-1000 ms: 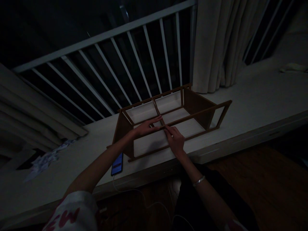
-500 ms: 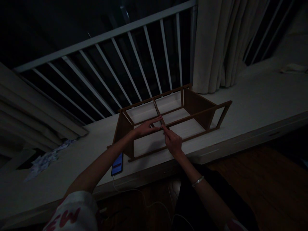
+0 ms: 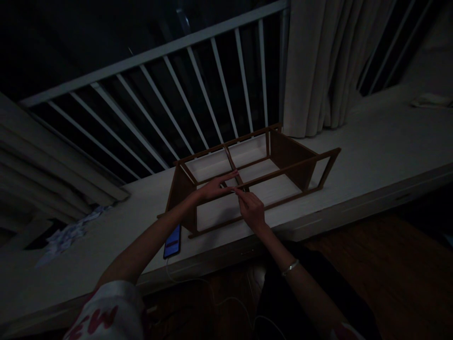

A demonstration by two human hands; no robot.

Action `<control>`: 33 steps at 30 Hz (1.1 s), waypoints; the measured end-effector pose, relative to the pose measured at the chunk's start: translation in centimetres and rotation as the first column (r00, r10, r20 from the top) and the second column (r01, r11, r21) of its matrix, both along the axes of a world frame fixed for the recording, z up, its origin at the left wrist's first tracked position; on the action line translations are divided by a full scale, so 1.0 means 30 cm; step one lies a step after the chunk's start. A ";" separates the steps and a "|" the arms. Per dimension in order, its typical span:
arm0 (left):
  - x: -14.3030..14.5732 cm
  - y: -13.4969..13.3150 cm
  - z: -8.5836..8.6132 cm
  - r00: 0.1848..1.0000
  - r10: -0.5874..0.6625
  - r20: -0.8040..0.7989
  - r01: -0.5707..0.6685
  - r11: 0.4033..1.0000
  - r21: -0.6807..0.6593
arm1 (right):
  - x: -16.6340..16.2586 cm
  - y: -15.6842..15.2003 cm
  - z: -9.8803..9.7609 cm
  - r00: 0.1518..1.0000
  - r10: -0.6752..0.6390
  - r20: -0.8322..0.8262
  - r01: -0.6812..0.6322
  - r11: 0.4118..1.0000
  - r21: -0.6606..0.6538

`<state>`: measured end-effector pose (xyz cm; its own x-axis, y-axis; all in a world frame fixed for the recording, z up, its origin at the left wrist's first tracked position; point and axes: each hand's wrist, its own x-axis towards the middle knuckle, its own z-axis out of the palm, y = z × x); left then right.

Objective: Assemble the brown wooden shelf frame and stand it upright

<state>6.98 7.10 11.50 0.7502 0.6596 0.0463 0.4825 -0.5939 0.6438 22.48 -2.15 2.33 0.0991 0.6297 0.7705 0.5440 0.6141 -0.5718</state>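
Observation:
A brown wooden shelf frame [image 3: 283, 168] lies on its side on a white ledge, with solid panels towards both ends and a crossbar [image 3: 231, 160] in the middle. My left hand [image 3: 214, 188] reaches over the near upper rail where it meets the crossbar; its fingers and thumb lie on either side of the rail, holding it. Against the same joint, my right hand [image 3: 252, 208] is closed in a pinch, thumb and forefinger at the rail close to the left fingertips. Whatever small thing it pinches is too dark to make out.
A lit phone [image 3: 172, 243] with a white cable [image 3: 201, 279] lies by the frame's left end. White railings [image 3: 193, 106] stand behind, between curtains [image 3: 314, 71]. Crumpled cloth or paper [image 3: 67, 236] lies at left. The ledge [image 3: 371, 156] drops to a wooden floor [image 3: 389, 264].
My right hand has shifted slightly left and its fingers have turned, bringing the fingertips nearer my left hand. My left hand and the shelf frame have stayed in place.

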 end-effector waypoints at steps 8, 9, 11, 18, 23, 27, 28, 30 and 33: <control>0.001 -0.010 0.006 1.000 0.014 -0.011 -0.014 1.000 -0.016 | -0.006 -0.015 0.010 1.000 -0.022 -0.019 0.022 1.000 0.008; 0.001 -0.011 0.007 1.000 0.015 -0.012 -0.015 1.000 -0.017 | -0.006 -0.016 0.010 0.999 -0.028 -0.017 0.028 1.000 0.006; 0.003 -0.013 0.009 1.000 0.021 -0.012 -0.021 1.000 -0.022 | -0.005 -0.018 0.009 0.999 -0.047 -0.014 0.047 0.999 0.001; 0.005 -0.017 0.011 1.000 0.010 0.003 -0.010 1.000 -0.013 | -0.002 -0.019 0.002 0.994 -0.102 0.026 0.103 0.994 -0.035; 0.004 -0.016 0.011 1.000 0.010 0.000 -0.010 1.000 -0.011 | -0.005 -0.018 0.001 0.992 -0.126 0.028 0.127 0.991 -0.045; 0.002 -0.014 0.009 1.000 0.020 -0.006 -0.020 1.000 -0.017 | -0.008 -0.019 0.002 0.991 -0.135 0.021 0.136 0.989 -0.056; 0.001 -0.014 0.008 1.000 0.022 -0.008 -0.022 1.000 -0.018 | -0.009 -0.019 0.001 0.991 -0.135 0.022 0.136 0.989 -0.060; 0.002 -0.014 0.009 1.000 0.021 -0.012 -0.021 1.000 -0.019 | -0.011 -0.017 -0.004 0.991 -0.133 0.029 0.134 0.989 -0.068; 0.004 -0.017 0.012 1.000 0.014 -0.008 -0.015 1.000 -0.009 | -0.013 -0.014 -0.011 0.990 -0.134 0.036 0.137 0.986 -0.091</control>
<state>7.09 6.60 11.86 0.7408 0.6708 0.0344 0.4959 -0.5808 0.6455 22.10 -2.57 2.00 0.1664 0.6808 0.7134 0.6360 0.4787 -0.6052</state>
